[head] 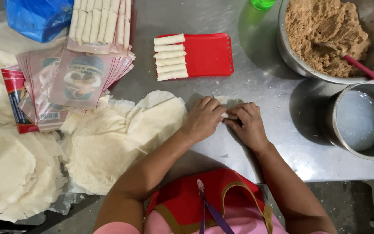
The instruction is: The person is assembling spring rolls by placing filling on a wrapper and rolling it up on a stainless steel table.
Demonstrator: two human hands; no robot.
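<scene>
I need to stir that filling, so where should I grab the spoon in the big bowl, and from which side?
Probably take the spoon by the free end of its pink-red handle, where it crosses the rim of the big metal bowl, coming in from the right. The other end is buried in the brown filling, so only the handle is clear. It slants down to the right, nearer the right hand.

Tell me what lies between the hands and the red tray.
In the head view, only bare metal table lies between the hands and the red tray.
</scene>
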